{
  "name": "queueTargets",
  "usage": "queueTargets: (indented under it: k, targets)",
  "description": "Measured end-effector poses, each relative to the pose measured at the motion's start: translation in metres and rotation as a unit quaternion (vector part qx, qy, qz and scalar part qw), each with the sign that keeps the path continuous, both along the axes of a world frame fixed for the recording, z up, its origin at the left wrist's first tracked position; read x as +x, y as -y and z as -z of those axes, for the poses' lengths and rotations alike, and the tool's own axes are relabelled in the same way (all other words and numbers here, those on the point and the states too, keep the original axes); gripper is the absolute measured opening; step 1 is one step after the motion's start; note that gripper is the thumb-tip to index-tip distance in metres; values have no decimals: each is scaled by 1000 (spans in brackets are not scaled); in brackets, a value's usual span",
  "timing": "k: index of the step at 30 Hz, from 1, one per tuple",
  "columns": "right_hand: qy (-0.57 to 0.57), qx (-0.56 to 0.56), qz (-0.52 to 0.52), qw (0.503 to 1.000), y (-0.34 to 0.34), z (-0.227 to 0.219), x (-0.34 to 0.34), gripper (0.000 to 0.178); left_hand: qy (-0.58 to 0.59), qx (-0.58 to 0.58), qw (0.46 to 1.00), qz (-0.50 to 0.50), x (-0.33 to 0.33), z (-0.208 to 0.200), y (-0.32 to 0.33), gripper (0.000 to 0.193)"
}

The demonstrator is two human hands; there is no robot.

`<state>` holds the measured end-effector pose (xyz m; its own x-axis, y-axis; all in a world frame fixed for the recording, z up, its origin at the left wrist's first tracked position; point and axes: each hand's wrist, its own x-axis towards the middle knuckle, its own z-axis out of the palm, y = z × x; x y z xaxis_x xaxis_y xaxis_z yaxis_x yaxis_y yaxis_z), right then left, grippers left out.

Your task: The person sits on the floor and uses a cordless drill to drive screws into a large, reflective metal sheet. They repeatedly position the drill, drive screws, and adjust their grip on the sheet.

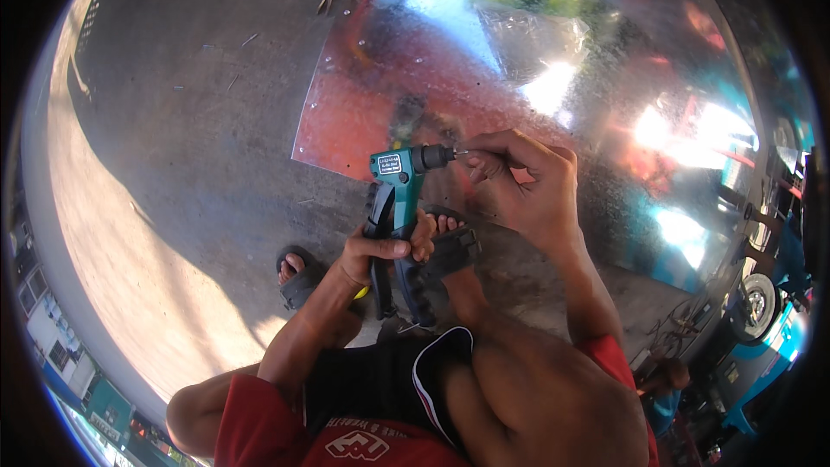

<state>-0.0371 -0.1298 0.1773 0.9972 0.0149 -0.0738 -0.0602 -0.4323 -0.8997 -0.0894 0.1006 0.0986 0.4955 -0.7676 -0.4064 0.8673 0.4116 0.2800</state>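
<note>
A teal and black hand riveter (399,173) is upright in front of me, its black nose turned to the right. My left hand (389,246) is wrapped round its handles, which spread apart below the grip. At the nose tip, my right hand (527,177) pinches a thin metal rivet (462,152) between thumb and fingertips. The rivet's pin points into or touches the nose; how deep it sits, I cannot tell. Beyond both hands lies a large shiny metal sheet (346,121) with several small rivets or holes along its left edge.
Clear plastic wrap (536,43) rests on the sheet. My sandalled feet (303,277) stand close to its near edge on the concrete floor (199,112). At the right are a teal vehicle or machine with a wheel (759,304) and some tangled wires (679,320).
</note>
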Motion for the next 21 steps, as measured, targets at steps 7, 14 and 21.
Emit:
queueTargets:
  k: [7, 14, 21]
  targets:
    - [-127, 162, 25, 978, 16, 15, -7, 6, -16, -35, 997, 70, 3, -8, -11, 68]
    - [-63, 299, -2, 952, 10, 28, -2, 26, -27, -33, 989, 138, -8, -10, 2, 82]
    - [-100, 399, -7, 911, -27, 12, 14, 33, 7, -124, 991, 59, -9, -21, 27, 58]
